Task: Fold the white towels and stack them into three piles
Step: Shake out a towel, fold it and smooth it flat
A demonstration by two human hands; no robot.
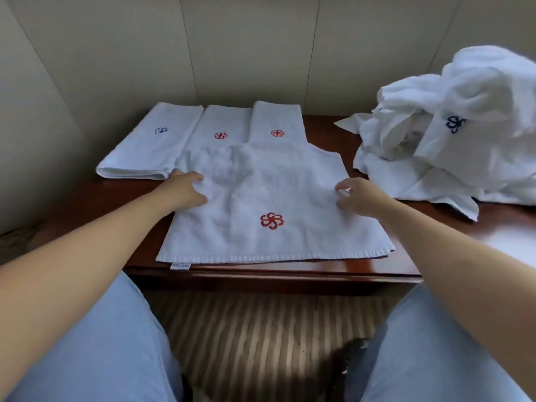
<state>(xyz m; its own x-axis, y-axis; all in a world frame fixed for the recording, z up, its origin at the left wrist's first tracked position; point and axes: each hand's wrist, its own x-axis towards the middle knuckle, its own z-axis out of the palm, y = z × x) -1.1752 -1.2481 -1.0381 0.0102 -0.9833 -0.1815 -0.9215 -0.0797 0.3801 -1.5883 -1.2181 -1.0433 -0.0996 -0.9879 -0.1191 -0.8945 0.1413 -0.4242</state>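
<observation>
A white towel with a red flower emblem (269, 204) lies flat and folded over at the front of the dark wooden table (362, 271). My left hand (188, 190) grips its left edge, fingers curled on the cloth. My right hand (356, 195) pinches the towel's right side. Behind it lie three folded towels side by side: one with a blue emblem (150, 143) at the left, one with a red emblem (223, 126) in the middle, and another red one (277, 120) at the right. A heap of unfolded white towels (452, 134) sits at the table's right.
Beige wall panels (246, 47) close off the back and left of the table. My knees in light blue trousers (95, 349) sit below the table's front edge, over a striped floor (261, 338).
</observation>
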